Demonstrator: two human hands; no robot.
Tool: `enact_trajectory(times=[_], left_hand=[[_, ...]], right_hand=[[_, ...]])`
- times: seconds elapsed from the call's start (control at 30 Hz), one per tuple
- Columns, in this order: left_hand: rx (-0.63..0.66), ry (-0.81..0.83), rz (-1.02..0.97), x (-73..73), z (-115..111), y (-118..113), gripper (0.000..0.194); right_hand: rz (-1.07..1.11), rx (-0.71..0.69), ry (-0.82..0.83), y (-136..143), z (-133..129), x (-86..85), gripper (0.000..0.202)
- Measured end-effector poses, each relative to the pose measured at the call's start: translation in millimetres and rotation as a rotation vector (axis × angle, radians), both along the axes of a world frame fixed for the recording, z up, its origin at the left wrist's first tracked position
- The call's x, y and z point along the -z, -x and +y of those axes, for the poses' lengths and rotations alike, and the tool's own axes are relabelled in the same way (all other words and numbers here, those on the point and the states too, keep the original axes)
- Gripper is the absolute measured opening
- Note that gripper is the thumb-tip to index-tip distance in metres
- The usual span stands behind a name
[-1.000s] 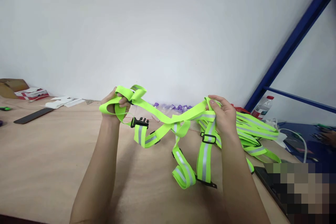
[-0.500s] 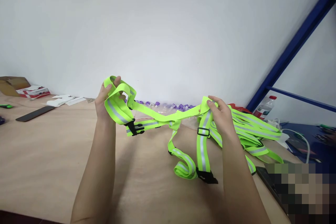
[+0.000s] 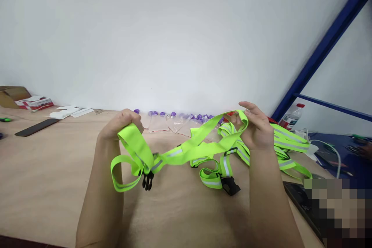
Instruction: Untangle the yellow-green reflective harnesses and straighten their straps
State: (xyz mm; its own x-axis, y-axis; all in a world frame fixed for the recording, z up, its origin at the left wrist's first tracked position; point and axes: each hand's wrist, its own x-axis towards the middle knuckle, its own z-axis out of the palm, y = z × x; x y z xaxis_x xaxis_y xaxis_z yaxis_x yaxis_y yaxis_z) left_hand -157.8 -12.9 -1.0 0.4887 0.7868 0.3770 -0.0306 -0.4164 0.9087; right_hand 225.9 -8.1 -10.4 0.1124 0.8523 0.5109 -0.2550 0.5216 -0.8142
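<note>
A neon-green reflective strap (image 3: 200,151) with grey stripes stretches between my two hands above the table. Curled fingers of my left hand (image 3: 123,124) grip one end, where a loop hangs below beside a black prong buckle (image 3: 148,181). My right hand (image 3: 255,126) pinches a bend of the strap between thumb and fingers. Beneath it, a rolled strap end (image 3: 211,178) and a black buckle (image 3: 230,186) hang low, near the tabletop. Behind my right wrist lies a pile of similar green straps (image 3: 290,143).
Purple items in clear bags (image 3: 177,122) line the wall. At left are a black flat bar (image 3: 37,127), white papers (image 3: 68,112) and a red-white box (image 3: 35,102). A bottle (image 3: 292,117), white cable and dark device (image 3: 303,207) are at right.
My left hand has closed and turned, and its strap loops have dropped lower. My right hand has moved slightly right and now holds a bend of the strap. The prong buckle now points down.
</note>
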Motion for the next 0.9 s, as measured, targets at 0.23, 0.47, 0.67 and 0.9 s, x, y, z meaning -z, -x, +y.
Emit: enact_trajectory(times=[0.23,0.47,0.67,0.9], left_hand=[[0.117,0.167,0.527,-8.2,4.9,-35.5,0.030],[0.171,-0.075,0.571,16.7,7.8,-110.7,0.049],[0.072,-0.171,0.457,21.4,8.8,-121.7,0.022],[-0.300,-0.156,0.260,6.1,13.3,-85.7,0.024]], right_hand=[[-0.090,-0.029,-0.090,10.2,-7.8,-2.2,0.026],[-0.056,-0.110,-0.126,27.2,-19.1,-6.5,0.021],[-0.115,-0.037,-0.144,27.3,-21.8,-7.2,0.026],[-0.034,-0.116,-0.086,19.0,-21.6,-11.8,0.023]])
